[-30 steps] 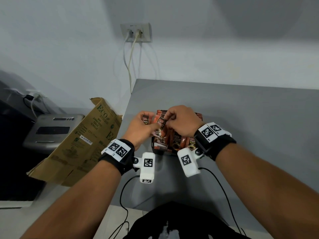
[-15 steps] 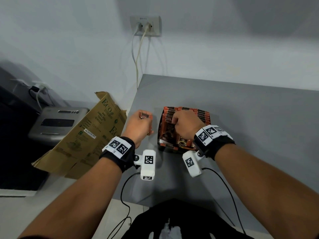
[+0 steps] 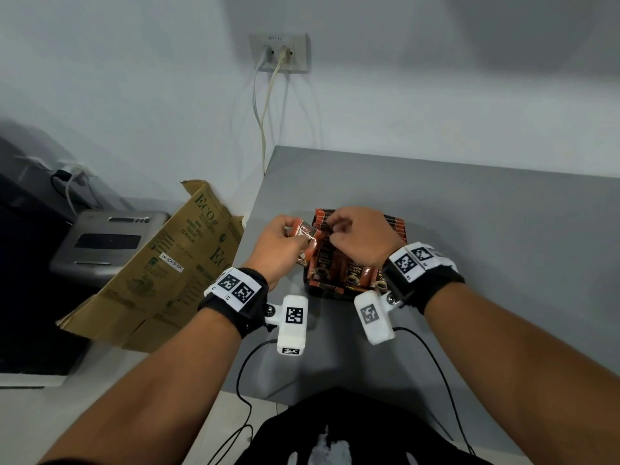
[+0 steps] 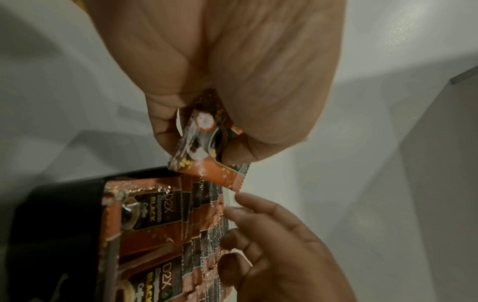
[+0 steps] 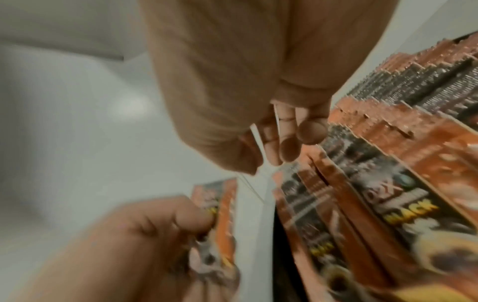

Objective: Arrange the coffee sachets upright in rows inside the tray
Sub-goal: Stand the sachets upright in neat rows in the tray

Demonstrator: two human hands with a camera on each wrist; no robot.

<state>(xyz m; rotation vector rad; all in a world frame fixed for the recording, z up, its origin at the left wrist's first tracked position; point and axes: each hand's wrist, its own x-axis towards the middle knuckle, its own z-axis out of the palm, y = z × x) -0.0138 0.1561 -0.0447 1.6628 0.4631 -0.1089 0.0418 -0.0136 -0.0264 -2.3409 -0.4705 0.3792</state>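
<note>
A black tray [image 3: 310, 287] on the grey table holds several orange and black coffee sachets [image 3: 355, 273] standing upright in rows. My left hand [image 3: 295, 234] is at the tray's left edge and grips a small bunch of loose sachets [image 3: 307, 233], which the left wrist view shows pinched between thumb and fingers [image 4: 204, 143]. My right hand [image 3: 335, 229] hovers over the tray's far left part. Its fingers [image 5: 289, 139] are loosely curled, hold nothing and sit at the tops of the standing sachets [image 4: 160, 214], close to the held bunch.
A flattened brown cardboard box [image 3: 161, 273] leans off the table's left edge, with a grey machine [image 3: 107, 243] behind it. Cables hang from a wall socket [image 3: 280, 53]. Bare grey tabletop [image 3: 486, 229] lies right of and behind the tray.
My left hand has moved right, from beside the tray to its left edge, with the sachets. My right hand has lifted out of the rows and come toward the held bunch.
</note>
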